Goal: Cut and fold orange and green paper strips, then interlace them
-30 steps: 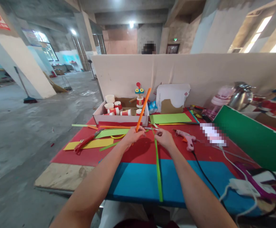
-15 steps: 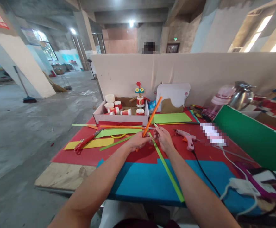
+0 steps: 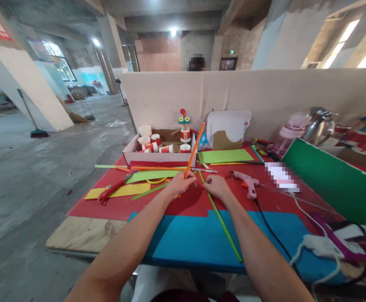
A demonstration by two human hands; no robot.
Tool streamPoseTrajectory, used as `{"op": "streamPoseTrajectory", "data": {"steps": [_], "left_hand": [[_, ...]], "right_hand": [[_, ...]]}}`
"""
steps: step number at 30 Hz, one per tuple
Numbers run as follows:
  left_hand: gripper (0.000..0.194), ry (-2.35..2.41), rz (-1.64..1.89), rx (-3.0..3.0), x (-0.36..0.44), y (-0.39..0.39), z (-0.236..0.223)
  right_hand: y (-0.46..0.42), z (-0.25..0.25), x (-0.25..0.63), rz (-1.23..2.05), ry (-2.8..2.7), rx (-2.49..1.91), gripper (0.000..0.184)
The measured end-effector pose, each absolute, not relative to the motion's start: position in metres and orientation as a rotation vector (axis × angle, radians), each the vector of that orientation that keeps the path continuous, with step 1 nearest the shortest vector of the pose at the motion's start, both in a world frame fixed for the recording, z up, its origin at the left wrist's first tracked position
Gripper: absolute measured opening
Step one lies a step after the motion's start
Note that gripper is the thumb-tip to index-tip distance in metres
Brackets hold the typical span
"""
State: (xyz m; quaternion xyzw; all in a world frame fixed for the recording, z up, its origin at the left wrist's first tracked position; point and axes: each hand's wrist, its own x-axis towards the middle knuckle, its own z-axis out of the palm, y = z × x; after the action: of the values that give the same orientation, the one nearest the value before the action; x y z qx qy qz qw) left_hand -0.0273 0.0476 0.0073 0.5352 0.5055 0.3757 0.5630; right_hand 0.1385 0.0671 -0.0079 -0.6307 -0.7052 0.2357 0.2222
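Note:
My left hand (image 3: 183,184) is closed on an orange paper strip (image 3: 195,148), which slants up to the right above the table. Just beside it, my right hand (image 3: 217,186) has its fingers curled in a pinch on a narrow green paper strip (image 3: 223,226) near the strip's upper end. From there the green strip runs down toward the front edge, over the blue sheet (image 3: 176,239). A small gap separates the two hands. Behind them lies a pen (image 3: 208,170). A pink glue gun (image 3: 249,184) rests to the right of my right hand.
Red-handled scissors (image 3: 113,188) lie at left over yellow paper (image 3: 132,191). A white box (image 3: 158,159) with paper cups and a cup figure (image 3: 185,126) stands behind. Light green sheets (image 3: 225,156) are at the back. A green board (image 3: 334,184), power strip (image 3: 323,248) and cables occupy the right.
The orange strip swung right with my left hand, then back left. The green strip's lower end moved right across the blue sheet. My right fingers lifted, then lowered and curled.

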Motion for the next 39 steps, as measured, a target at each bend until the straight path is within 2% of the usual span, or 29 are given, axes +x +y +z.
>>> {"op": "streamPoseTrajectory", "data": {"steps": [7, 12, 17, 23, 27, 30, 35, 39], "left_hand": [[0.03, 1.083, 0.77, 1.281, -0.023, 0.044, 0.005], [0.037, 1.056, 0.785, 1.321, -0.02, 0.042, 0.004], [0.015, 1.02, 0.689, 1.235, -0.026, 0.045, 0.007], [0.029, 0.88, 0.562, 1.244, -0.029, 0.044, 0.008], [0.04, 0.883, 0.488, 1.293, -0.029, 0.041, 0.011], [0.042, 0.826, 0.439, 1.32, -0.031, 0.04, 0.012], [0.043, 0.848, 0.517, 1.31, -0.033, 0.041, 0.012], [0.041, 0.809, 0.455, 1.31, -0.036, 0.042, 0.014]], "right_hand": [[0.07, -0.016, 0.13, 0.908, -1.58, -1.366, 0.018], [0.07, -0.02, 0.124, 1.098, -1.458, -1.183, 0.035], [0.069, -0.013, 0.127, 1.128, -1.375, -1.18, 0.044], [0.056, -0.006, 0.123, 1.596, -1.455, -0.97, 0.052], [0.066, -0.008, 0.129, 1.251, -1.245, -0.985, 0.039], [0.074, -0.007, 0.137, 1.021, -1.072, -0.984, 0.041], [0.07, -0.006, 0.135, 1.214, -1.366, -1.032, 0.045], [0.073, -0.004, 0.141, 1.068, -1.287, -1.065, 0.049]]}}
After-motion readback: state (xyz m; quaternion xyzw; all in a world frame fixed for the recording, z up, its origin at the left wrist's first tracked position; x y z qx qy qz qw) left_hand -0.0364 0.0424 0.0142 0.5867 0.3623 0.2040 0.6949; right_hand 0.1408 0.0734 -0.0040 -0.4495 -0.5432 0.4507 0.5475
